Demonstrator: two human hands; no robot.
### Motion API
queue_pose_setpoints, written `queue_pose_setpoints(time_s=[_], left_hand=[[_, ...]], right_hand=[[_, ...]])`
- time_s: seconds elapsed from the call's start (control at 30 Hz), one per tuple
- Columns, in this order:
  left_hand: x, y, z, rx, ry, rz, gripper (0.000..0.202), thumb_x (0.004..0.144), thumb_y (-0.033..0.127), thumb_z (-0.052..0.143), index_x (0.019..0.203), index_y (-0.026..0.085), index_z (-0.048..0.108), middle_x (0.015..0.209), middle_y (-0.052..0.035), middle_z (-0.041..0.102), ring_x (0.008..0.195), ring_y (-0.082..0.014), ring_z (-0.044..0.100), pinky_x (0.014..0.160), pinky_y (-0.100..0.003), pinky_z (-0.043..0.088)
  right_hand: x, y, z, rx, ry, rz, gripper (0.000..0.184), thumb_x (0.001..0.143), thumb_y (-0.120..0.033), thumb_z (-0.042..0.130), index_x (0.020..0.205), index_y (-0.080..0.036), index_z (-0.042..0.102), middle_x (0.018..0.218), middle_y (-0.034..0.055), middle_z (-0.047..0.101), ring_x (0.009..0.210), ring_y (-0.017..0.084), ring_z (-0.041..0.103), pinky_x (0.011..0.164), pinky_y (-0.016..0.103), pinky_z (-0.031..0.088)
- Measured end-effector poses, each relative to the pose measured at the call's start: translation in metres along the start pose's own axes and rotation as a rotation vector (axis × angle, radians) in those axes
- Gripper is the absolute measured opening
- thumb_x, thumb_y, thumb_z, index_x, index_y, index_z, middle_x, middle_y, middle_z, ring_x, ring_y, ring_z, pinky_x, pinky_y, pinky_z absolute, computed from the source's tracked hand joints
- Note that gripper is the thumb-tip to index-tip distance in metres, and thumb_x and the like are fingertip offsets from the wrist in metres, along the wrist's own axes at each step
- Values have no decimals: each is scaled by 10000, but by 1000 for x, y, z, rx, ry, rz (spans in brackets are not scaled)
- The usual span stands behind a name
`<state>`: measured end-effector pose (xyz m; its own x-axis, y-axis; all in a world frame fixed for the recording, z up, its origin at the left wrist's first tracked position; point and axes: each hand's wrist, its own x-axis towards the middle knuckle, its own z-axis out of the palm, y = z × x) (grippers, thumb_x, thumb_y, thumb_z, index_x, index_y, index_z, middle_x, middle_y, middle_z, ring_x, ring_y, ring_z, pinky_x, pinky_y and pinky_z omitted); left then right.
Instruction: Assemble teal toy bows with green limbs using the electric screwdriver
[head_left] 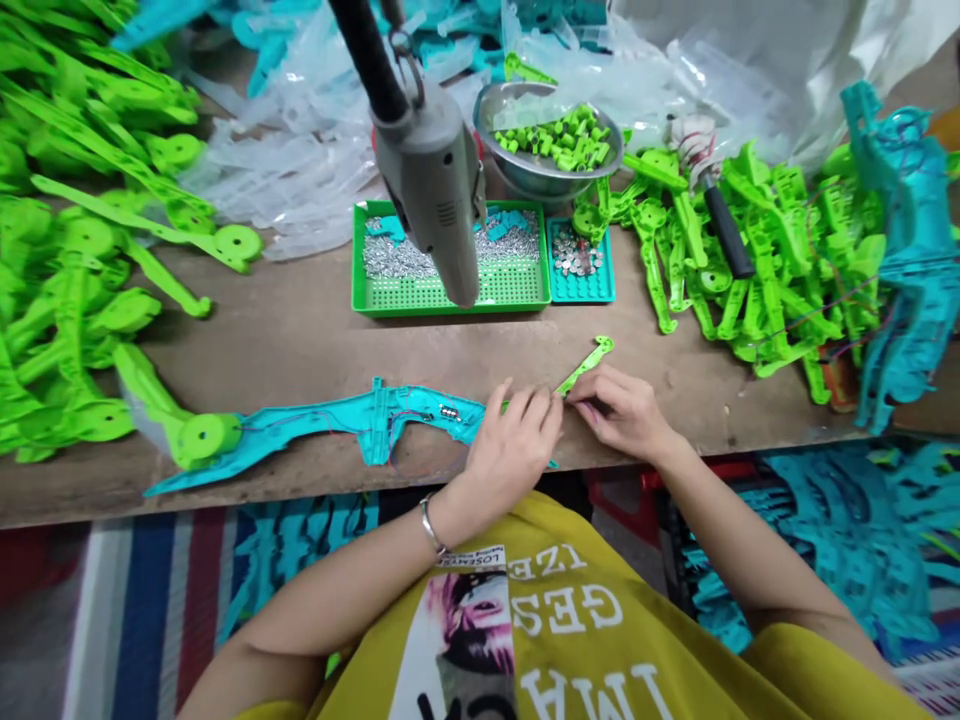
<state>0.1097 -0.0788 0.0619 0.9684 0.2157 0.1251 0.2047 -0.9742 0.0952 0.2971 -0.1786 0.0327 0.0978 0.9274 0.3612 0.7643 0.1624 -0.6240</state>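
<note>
A long blue plastic toy shell half (300,418) lies on the table, its inner side up, with thin wires and a small metal spring-like part in it. My left hand (517,435) is closed over its right end, fingers bent down, hiding that end. Beside it, my right hand (622,408) has thumb and fingers pinched together; what they hold is hidden. A slim green plastic arm (583,368) sticks up and away between both hands, close to the fingertips. At the shell's left end sits a green plastic arm with a round hub (206,437).
An electric screwdriver (442,190) hangs over a green tray (450,309) of screws. A blue tray (583,297) holds small metal discs. Behind stands a metal bowl (547,185) of green pieces. Green parts (75,260) pile left; more, with a black-handled tool (727,230), lie right.
</note>
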Motion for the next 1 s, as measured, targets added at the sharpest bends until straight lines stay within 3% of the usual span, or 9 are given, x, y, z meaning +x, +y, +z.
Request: queue_pose_setpoints(time_s=[0.17,0.3,0.43,0.6,0.7,0.77,0.87,1.0], left_hand=[[-6,1,18,-18,-53,15,442,1038,275,446,1412,56,531,1298,-147,642,1124,-242,605,1119,-441,427],[-5,3,13,21,-105,34,457,1031,224,425,1435,22,495,1299,-167,623,1159,-261,582,1067,-401,455],[-1,0,9,35,-153,74,425,1014,184,436,1404,33,512,1321,-175,595,1091,-261,589,908,-376,510],[3,-5,11,30,-181,120,354,1006,180,445,1309,72,593,1485,-181,499,1058,-257,580,856,-375,507],[4,-7,9,35,-190,149,343,1000,167,442,1284,79,614,1549,-178,444,1028,-247,577,839,-370,504],[5,-8,7,51,-196,177,341,995,156,437,1271,85,625,1540,-171,458,1006,-243,575,813,-365,504],[7,-10,3,86,-225,228,346,982,139,440,1261,103,642,1528,-151,476,972,-238,573,759,-359,502],[11,-12,-2,106,-267,293,363,975,135,439,1268,108,652,1530,-130,481,957,-238,569,721,-367,496]], right_hand=[[4,-1,3,4,27,95,119,900,-114,568,880,-206,640,824,44,675,775,170,652,713,309,543],[6,-7,5,-39,14,219,104,895,-144,585,851,-187,669,798,43,612,702,157,590,662,314,517],[4,-12,0,84,61,382,59,895,-210,640,888,-202,698,845,38,618,678,134,586,606,290,526],[-3,-14,-9,184,107,503,121,869,-299,707,948,-210,689,948,56,635,703,137,633,582,283,565],[-9,-19,-10,105,-13,488,297,816,-296,753,1070,-206,629,1019,72,624,738,155,643,642,316,584],[-12,-22,-8,8,-69,431,297,815,-234,723,1082,-203,597,1006,76,635,793,184,648,708,346,578],[-15,-21,-4,-29,-24,408,129,874,-147,595,990,-204,604,896,49,663,771,175,651,722,327,557],[-9,-12,-3,-11,70,487,95,882,-147,562,876,-205,637,793,21,668,677,145,638,654,286,528]])
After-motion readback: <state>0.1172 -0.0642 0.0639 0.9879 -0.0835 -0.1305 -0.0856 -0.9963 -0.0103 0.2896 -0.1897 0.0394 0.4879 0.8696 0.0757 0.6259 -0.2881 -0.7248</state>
